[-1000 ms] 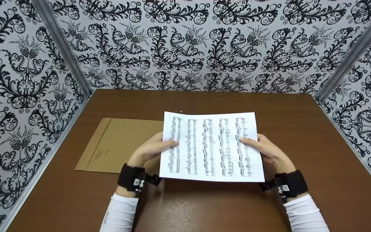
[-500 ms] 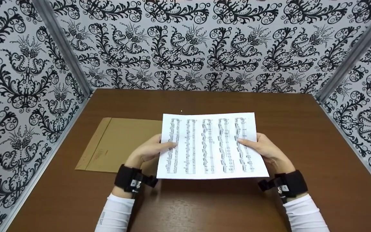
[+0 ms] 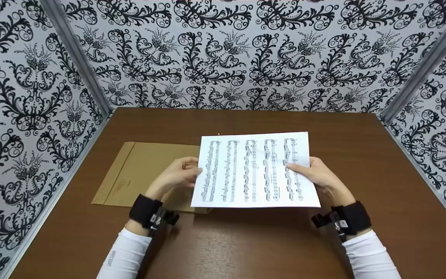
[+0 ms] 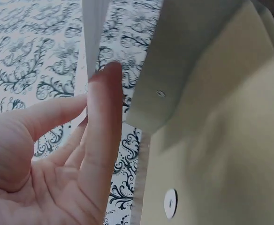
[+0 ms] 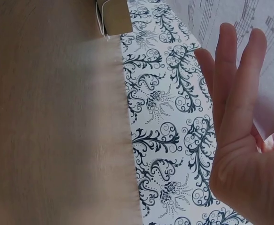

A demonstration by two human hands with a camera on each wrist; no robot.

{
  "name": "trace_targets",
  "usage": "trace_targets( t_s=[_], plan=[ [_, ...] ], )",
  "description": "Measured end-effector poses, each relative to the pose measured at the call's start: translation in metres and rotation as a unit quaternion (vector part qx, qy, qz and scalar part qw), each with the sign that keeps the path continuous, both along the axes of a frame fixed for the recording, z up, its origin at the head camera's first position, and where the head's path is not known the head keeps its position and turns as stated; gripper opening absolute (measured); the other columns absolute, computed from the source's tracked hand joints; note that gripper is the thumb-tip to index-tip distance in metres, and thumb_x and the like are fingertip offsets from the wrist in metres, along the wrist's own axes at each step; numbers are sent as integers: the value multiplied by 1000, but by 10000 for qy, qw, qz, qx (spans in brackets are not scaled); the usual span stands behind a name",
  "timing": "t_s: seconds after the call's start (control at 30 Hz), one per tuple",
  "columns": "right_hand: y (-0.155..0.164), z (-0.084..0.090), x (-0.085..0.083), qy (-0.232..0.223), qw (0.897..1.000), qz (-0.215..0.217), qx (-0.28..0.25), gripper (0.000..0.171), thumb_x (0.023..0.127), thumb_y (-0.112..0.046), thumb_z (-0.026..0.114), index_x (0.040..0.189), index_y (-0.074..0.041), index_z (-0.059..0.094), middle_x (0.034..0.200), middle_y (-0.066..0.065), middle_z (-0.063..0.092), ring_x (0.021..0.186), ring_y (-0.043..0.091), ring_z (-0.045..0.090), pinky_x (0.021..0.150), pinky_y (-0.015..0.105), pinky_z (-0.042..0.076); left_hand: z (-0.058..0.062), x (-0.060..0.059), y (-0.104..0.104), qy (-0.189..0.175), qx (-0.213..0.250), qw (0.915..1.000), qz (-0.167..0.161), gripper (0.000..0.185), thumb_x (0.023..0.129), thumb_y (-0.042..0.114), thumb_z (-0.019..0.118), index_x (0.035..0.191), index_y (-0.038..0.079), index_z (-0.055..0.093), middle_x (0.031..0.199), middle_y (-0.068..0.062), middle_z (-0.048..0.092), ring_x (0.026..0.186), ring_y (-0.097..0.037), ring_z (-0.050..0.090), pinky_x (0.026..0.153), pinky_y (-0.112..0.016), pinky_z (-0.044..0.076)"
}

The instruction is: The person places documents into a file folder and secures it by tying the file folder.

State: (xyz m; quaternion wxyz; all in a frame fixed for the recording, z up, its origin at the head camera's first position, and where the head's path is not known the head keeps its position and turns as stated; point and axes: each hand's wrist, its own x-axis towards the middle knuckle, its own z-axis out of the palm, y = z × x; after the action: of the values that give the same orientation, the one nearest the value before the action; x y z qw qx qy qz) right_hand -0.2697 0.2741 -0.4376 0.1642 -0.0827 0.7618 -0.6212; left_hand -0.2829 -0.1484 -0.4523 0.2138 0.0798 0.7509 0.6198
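Note:
White sheet music (image 3: 256,172), its staves running up and down in the head view, is held above the table between both hands. My left hand (image 3: 178,174) pinches its left edge between thumb and fingers, as the left wrist view also shows. On the right edge, my right hand (image 3: 319,174) grips it with the thumb on top and the fingers (image 5: 242,89) spread behind. A brown paper envelope (image 3: 141,174) lies left on the table, partly under the left hand and the sheet. A white round disc (image 4: 171,204) shows on it, near a raised flap (image 4: 163,79).
The brown wooden table (image 3: 261,244) runs back to a wall with black scroll patterns (image 3: 223,54). Similar patterned walls stand at both sides, with grey posts (image 3: 78,58) in the corners. Black straps with cameras (image 3: 350,219) are worn on both wrists.
My left hand has drawn outward to the left, from gripping well over the sheet to pinching its edge. The sheet's near edge has risen slightly. The right hand keeps its hold.

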Motion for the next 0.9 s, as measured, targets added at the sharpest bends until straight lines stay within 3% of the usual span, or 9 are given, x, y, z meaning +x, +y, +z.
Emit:
trace_targets(
  t_s=[0.1,0.27,0.4,0.57,0.73,0.9],
  plan=[
    [-1,3,-1,10,9999,-11,100,30,102,-21,63,122,1,64,86,-5,79,73,15,78,65,30,64,0,-1,1,158,-328,9991,235,47,97,8,66,139,-8,51,117,-21,71,75,-11,69,69,-29,63],
    [-3,5,-3,24,9994,-12,335,40,102,-22,63,128,8,60,85,-5,78,73,15,78,65,30,64,3,-1,8,348,-944,9940,439,45,95,9,69,134,-9,55,114,-23,70,67,-13,67,65,-30,63],
    [-3,6,-5,35,9986,-25,521,45,102,-24,64,131,11,57,85,-5,78,73,14,78,66,30,64,4,-2,12,454,-1234,9904,423,41,95,10,70,129,-9,58,104,-19,70,64,-15,67,60,-33,62],
    [-2,5,-8,30,9978,-52,655,46,101,-24,64,130,11,58,84,-5,78,72,14,78,65,30,64,-4,-7,17,632,-1428,9870,369,35,94,9,71,122,-9,61,93,-14,69,59,-15,65,57,-32,61],
    [1,3,-9,37,9969,-108,774,45,101,-23,65,129,12,58,82,-6,78,70,13,77,64,29,63,-9,-9,25,1177,-2119,9690,481,33,91,13,75,117,-6,67,90,-13,71,59,-15,62,52,-24,53],
    [4,4,-10,19,9958,-135,901,45,100,-23,66,127,12,59,80,-6,77,68,13,76,63,29,63,-10,-11,33,1828,-2944,9365,544,39,87,21,79,117,-2,71,100,-16,77,78,-23,70,71,-31,56]
  ],
)
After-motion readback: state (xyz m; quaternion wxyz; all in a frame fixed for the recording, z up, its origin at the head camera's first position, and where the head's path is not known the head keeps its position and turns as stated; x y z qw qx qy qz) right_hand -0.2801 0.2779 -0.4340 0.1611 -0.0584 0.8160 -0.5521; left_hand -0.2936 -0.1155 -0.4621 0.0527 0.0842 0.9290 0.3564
